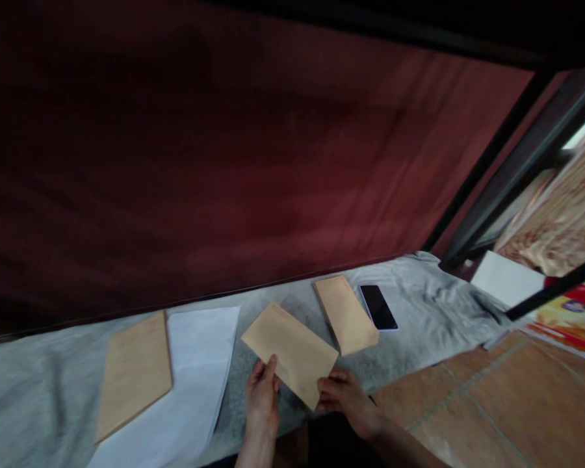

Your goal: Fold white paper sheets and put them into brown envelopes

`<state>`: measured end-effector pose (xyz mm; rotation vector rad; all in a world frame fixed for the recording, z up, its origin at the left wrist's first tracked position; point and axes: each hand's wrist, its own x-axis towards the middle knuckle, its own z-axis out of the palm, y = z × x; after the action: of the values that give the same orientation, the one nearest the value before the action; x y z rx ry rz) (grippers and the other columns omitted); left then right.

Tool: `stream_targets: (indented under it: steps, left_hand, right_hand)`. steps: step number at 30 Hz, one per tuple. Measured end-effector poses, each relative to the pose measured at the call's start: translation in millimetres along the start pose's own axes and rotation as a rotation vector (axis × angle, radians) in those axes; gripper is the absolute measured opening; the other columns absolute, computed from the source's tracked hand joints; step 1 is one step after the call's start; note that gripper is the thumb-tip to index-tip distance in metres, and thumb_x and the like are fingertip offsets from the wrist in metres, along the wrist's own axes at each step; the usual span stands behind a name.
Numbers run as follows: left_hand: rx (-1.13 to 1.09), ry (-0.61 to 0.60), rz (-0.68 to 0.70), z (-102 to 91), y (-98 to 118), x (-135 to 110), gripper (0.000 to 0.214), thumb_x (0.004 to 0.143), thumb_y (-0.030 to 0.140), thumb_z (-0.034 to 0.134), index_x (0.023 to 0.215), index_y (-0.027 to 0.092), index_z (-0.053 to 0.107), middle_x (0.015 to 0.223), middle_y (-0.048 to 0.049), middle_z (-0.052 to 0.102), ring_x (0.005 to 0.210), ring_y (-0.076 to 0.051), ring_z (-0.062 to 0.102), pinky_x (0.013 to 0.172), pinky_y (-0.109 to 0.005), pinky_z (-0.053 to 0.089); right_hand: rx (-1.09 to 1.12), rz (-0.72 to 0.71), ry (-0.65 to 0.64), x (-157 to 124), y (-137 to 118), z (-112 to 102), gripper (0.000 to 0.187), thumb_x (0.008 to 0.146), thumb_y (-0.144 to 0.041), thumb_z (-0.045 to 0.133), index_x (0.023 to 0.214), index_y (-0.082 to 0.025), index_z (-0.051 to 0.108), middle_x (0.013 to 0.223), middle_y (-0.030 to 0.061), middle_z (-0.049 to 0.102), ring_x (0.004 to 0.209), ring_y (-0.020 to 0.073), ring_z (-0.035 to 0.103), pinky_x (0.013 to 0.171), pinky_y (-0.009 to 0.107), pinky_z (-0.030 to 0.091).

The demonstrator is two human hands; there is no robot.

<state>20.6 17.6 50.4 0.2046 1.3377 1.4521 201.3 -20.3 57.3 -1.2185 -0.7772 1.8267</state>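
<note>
A tan envelope (289,351) is held just above the grey cloth (39,383), tilted with its long side running from upper left to lower right. My left hand (262,392) grips its near left edge, thumb on top. My right hand (344,392) pinches its lower right corner. To the right a second tan envelope (346,313) lies flat on the cloth. On the left a third tan envelope (134,372) rests partly on a stack of white paper (195,377).
A dark phone (378,307) lies screen up beside the right envelope. A dark red curtain (224,162) hangs behind the cloth. Tiled floor (492,403) shows at lower right, with a black metal frame (511,169), a white sheet (507,279) and patterned fabric beyond.
</note>
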Motion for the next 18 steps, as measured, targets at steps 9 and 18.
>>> stream_targets:
  steps: [9, 18]
  left_hand:
    - [0.064, -0.147, 0.056, -1.6, 21, 7, 0.038, 0.079, 0.044, 0.073, 0.104, 0.016, 0.07, 0.098, -0.0117, 0.077, 0.092, -0.024, 0.074, 0.082, -0.035, 0.058]
    - [0.649, -0.028, 0.56, -44.4, 31, 11, 0.044, 0.075, 0.061, 0.062, 0.093, 0.022, 0.071, 0.1, -0.0104, 0.075, 0.098, -0.032, 0.07, 0.096, -0.051, 0.053]
  right_hand:
    - [0.223, -0.109, 0.195, 13, -12, -21, 0.038, 0.059, -0.045, 0.093, 0.072, -0.019, 0.069, 0.071, 0.0023, 0.069, 0.068, 0.0182, 0.066, 0.074, 0.034, 0.057]
    - [0.246, -0.179, 0.377, 29, -42, -81, 0.045, 0.055, -0.043, 0.094, 0.066, -0.021, 0.057, 0.068, -0.0009, 0.063, 0.075, 0.0198, 0.07, 0.085, 0.035, 0.058]
